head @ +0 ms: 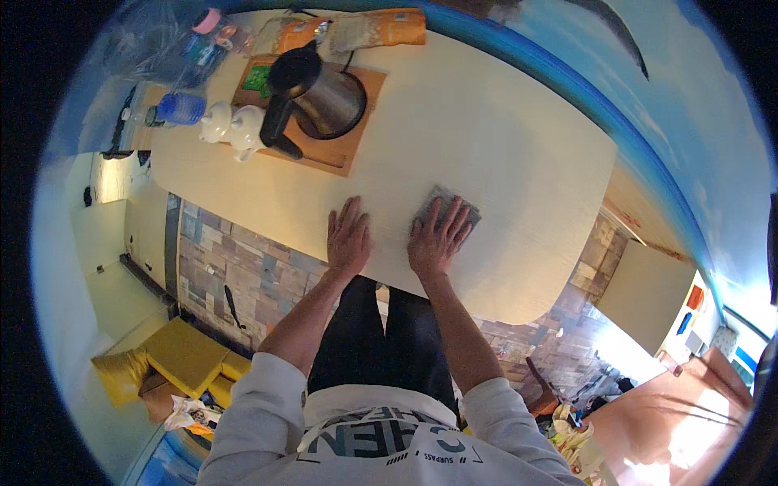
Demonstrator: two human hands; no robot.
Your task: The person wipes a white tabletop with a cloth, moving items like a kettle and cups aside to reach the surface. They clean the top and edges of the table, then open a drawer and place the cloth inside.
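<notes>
My right hand (pixel 439 238) lies flat over a folded grey cloth (pixel 469 211), pressing it to the pale tabletop (pixel 486 152). The cloth's far and right edges show beyond my fingers; the rest is hidden under the palm. To the left, close to the table's near edge, my left hand (pixel 349 237) rests palm down on the bare surface with its fingers extended and nothing in it. Both forearms reach in over the near edge.
An electric kettle (pixel 331 100) stands on a wooden tray (pixel 358 146) at the far left of the table. Beside it are white ceramic pots (pixel 246 127), a blue plastic container (pixel 181 108) and orange-and-white packets (pixel 383 29). A yellow sofa (pixel 182 352) is behind me, lower left.
</notes>
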